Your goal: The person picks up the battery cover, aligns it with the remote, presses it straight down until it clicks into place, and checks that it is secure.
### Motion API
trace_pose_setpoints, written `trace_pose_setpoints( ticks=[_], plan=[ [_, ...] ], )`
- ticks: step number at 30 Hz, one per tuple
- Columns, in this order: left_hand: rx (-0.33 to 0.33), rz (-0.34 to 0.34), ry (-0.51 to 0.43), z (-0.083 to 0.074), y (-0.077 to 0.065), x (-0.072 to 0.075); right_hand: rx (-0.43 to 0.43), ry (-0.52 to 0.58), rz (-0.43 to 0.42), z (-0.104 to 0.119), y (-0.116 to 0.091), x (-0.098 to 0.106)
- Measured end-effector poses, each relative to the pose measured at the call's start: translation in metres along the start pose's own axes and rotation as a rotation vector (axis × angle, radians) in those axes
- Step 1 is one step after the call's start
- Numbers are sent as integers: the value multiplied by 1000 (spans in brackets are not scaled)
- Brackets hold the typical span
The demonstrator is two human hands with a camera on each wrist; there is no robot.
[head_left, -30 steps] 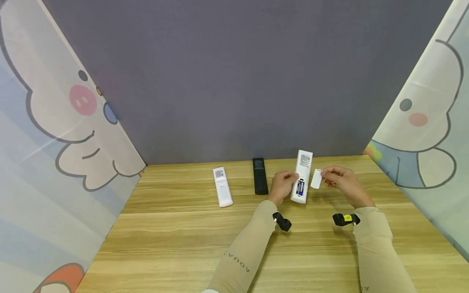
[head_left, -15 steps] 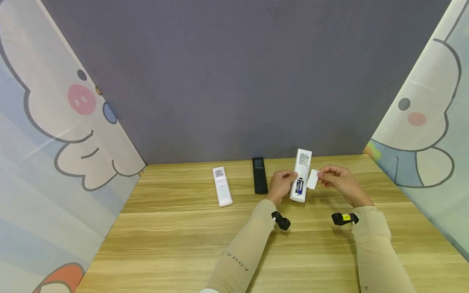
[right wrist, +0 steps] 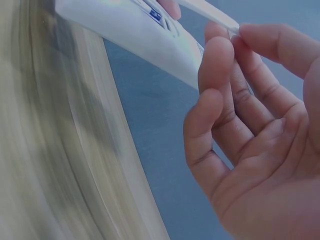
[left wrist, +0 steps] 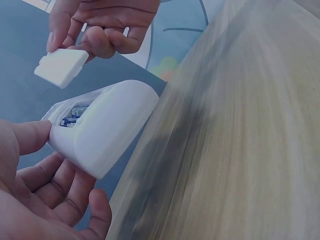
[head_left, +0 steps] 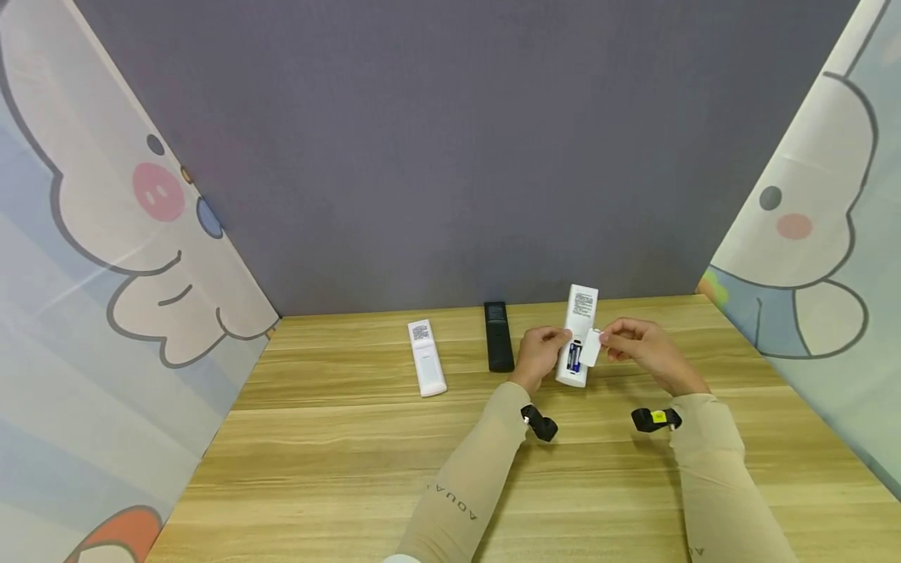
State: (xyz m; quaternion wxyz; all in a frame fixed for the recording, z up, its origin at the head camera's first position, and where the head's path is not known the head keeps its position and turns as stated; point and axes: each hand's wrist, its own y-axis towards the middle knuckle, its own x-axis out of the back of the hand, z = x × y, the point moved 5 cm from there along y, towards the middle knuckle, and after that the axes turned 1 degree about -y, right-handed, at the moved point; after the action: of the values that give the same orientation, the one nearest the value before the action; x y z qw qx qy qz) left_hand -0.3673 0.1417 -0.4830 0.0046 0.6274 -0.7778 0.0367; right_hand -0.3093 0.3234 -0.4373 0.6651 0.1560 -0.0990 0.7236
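My left hand (head_left: 540, 356) grips a white remote control (head_left: 581, 306) by its left edge, thumb on the back face and fingers beneath. The remote's back faces up, its battery compartment uncovered, and blue batteries (head_left: 574, 357) lie inside. Between thumb and fingertips, my right hand (head_left: 644, 350) pinches the white battery cover (head_left: 591, 349) by its upper end. In the head view the cover overlaps the compartment's right side. The left wrist view shows the cover (left wrist: 61, 67) apart from the remote (left wrist: 107, 132), just above the opening.
A black remote (head_left: 499, 338) lies on the wooden table (head_left: 338, 469) left of my left hand. Farther left lies another white remote (head_left: 426, 360), back side up. A dark grey panel (head_left: 450, 156) stands along the table's far edge, with cartoon-printed curtains at both sides.
My right hand has moved left with the battery cover, from beside the remote to over the compartment's right side. The left hand and its remote have shifted very little.
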Motion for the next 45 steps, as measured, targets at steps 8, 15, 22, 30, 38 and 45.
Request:
trace_pose_setpoints(
  ticks=[8,15,22,30,38,45],
  plan=[
    [-22,-16,-7,2,3,0,-9,-1,38,-1,3,-10],
    [-15,-7,7,0,1,1,-7,-8,46,-2,5,-15],
    [-22,4,10,0,2,1,0,-18,53,-3,7,-18],
    [-17,-7,11,0,3,1,-7,-41,56,-5,9,-20],
    [-8,-11,26,-2,3,1,-16,-75,59,-8,11,-19],
    [3,-11,32,-3,2,1,-26,-82,59,-8,11,-18]
  ],
)
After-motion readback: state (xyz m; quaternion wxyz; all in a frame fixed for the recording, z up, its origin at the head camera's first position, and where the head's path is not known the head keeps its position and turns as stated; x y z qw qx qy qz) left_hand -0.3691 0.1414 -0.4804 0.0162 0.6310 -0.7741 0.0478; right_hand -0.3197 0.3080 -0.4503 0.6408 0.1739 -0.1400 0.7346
